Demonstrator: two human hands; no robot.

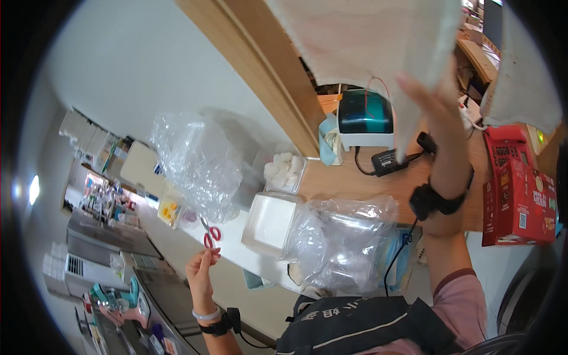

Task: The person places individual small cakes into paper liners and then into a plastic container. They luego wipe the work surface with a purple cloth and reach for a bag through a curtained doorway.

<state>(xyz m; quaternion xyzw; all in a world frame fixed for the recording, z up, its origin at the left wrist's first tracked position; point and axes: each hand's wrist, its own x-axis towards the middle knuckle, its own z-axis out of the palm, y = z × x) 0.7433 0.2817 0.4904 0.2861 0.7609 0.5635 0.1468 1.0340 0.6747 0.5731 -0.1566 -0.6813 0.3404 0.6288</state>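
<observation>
My left hand (202, 273) is at the lower left with thumb and fingers drawn together. Its fingertips are right by the red handles of a pair of scissors (211, 235) at the white counter's (230, 248) edge; whether they grip a handle is unclear. My right hand (428, 100), blurred, reaches up against a hanging pale cloth curtain (372, 40). The thumb stands apart, while the cloth partly hides the fingers, so its grip cannot be made out. Beyond the right forearm is a white label printer (366, 117) with a teal see-through cover.
Clear plastic bags (344, 248) lie before me beside a white open box (268, 222). Another plastic bag (199, 164) and a container of white balls (284, 171) stand along the wall. A black power adapter (388, 162), red telephone (508, 142) and red carton (519, 204) occupy the wooden desk.
</observation>
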